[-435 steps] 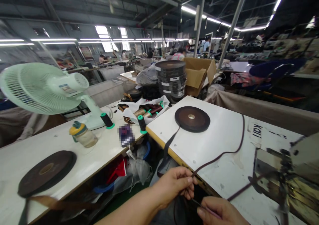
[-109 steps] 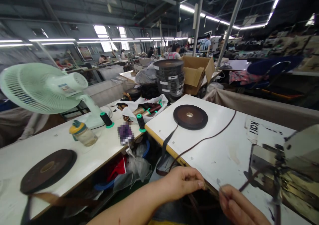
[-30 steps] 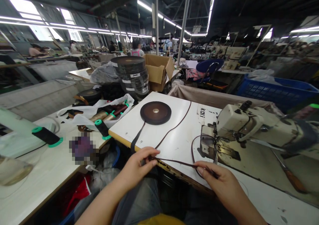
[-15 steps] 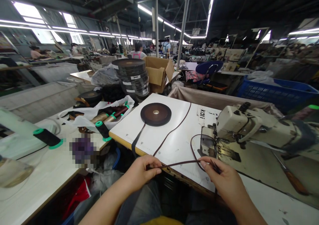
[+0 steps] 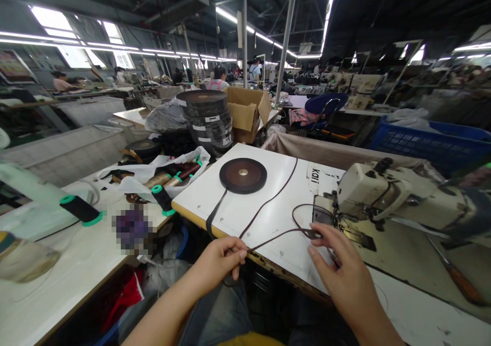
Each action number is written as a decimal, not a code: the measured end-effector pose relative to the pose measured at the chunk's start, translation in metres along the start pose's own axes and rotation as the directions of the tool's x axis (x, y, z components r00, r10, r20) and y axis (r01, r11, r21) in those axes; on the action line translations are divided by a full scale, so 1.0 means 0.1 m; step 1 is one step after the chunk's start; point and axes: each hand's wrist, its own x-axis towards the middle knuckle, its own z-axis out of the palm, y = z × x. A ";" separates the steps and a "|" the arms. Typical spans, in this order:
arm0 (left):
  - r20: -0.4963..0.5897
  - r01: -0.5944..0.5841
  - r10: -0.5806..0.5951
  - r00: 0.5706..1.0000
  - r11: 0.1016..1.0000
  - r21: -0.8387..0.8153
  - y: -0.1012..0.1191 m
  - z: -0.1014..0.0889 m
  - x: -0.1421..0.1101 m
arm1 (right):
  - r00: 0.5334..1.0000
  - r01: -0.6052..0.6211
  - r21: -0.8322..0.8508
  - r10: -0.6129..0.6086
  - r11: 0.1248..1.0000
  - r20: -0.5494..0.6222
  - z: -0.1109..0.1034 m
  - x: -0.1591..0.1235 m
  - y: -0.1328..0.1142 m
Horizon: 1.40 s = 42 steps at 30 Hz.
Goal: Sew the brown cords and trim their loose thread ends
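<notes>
A thin dark brown strap point(image 5: 274, 237) runs across the white sewing table point(image 5: 268, 208) between both hands. My left hand point(image 5: 220, 260) pinches it at the table's front edge. My right hand point(image 5: 339, 269) pinches the strap's other part near the sewing machine point(image 5: 379, 195), where the strap makes a small loop. A flat roll of brown tape point(image 5: 243, 175) lies further back on the table, and a band of it hangs over the front edge.
Left of the table, a white bench holds black thread spools with green bases point(image 5: 80, 210), a bag of spools point(image 5: 169, 175) and a tall stack of tape rolls point(image 5: 209, 118). A cardboard box point(image 5: 247, 112) stands behind. A blue crate point(image 5: 429, 141) sits at right.
The view swung right from the fan toward the sewing machine. My right hand has moved up with the strap, toward the machine; the loop near the machine has shrunk.
</notes>
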 end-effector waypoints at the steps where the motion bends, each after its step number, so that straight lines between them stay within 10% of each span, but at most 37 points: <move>1: 0.012 0.033 -0.032 0.999 0.998 -0.058 0.01 0.03 0.00 | 0.999 0.047 -0.007 -0.047 0.999 -0.009 0.01 -0.01 -0.07; 8: 0.096 0.133 -0.105 0.990 0.924 -0.359 0.09 0.23 -0.06 | 0.969 0.239 0.004 -0.239 0.971 0.062 0.14 -0.08 -0.36; 20: 0.192 0.132 -0.040 0.981 0.859 -0.494 0.02 0.38 -0.09 | 0.862 -0.346 0.322 0.163 0.881 0.480 0.56 -0.15 -0.43; 35: 0.207 0.060 0.021 0.978 0.925 -0.376 -0.14 0.48 -0.04 | 0.849 -0.396 0.306 0.219 0.866 0.480 0.63 -0.14 -0.45; 42: 0.044 0.019 -0.009 0.999 0.967 -0.253 -0.09 0.46 0.05 | 0.822 -0.523 0.529 0.231 0.668 0.521 0.61 -0.16 -0.42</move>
